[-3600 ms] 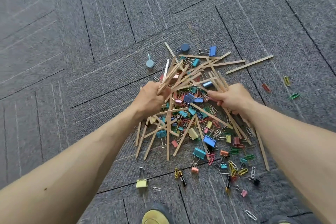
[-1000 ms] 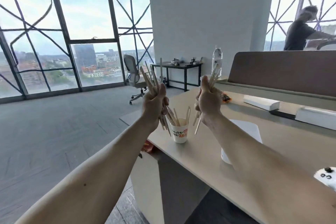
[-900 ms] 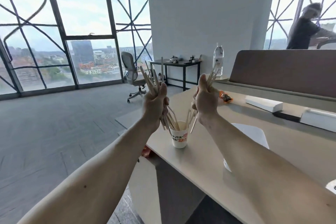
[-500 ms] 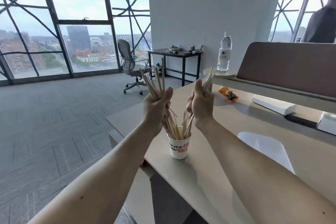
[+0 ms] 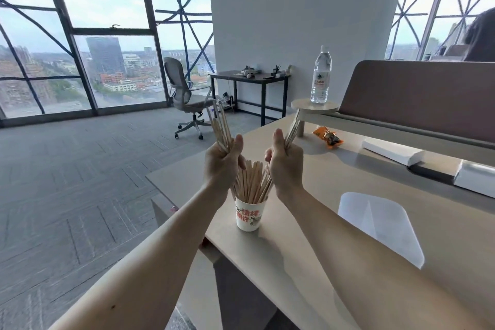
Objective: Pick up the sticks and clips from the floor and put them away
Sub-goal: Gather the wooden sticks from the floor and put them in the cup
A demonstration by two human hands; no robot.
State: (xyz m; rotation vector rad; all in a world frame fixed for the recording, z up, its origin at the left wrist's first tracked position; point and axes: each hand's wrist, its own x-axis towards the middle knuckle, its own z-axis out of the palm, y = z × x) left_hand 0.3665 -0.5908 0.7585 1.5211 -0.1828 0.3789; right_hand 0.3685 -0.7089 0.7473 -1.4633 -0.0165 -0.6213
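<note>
Just below the centre of the frame, a paper cup (image 5: 250,215) stands near the desk (image 5: 334,222) corner. The left hand (image 5: 221,166) and right hand (image 5: 285,166) are each closed in a fist around a bundle of sticks (image 5: 250,182) whose lower ends sit in the cup. The step looks like dropping sticks in; next, both fists need to loosen without tipping the cup. No clips are in view

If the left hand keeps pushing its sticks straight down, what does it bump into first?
Probably the sticks already standing in the paper cup just below the left hand; depth is hard to judge.
</note>
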